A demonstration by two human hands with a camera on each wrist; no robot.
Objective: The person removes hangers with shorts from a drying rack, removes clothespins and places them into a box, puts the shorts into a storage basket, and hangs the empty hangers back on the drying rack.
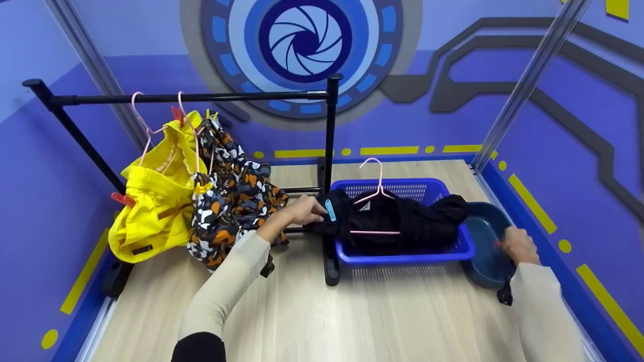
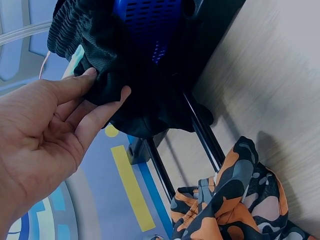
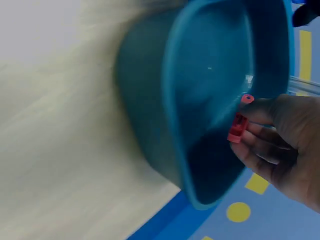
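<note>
Right wrist view: right hand [image 3: 295,137] pinches a red clip [image 3: 238,127], while left hand [image 2: 47,125] pinches black garment [image 2: 107,52].

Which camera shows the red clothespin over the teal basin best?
The right wrist view: there the red clothespin is close and large, pinched in the right hand's grip against the teal basin. The head view shows just a small, blurred red spot by that hand; the left wrist view doesn't show it.

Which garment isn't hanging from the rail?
The black garment, pinched by the left hand over the blue basket, its pink hanger unhooked; the yellow garment and camouflage garment hang from the rail.
</note>
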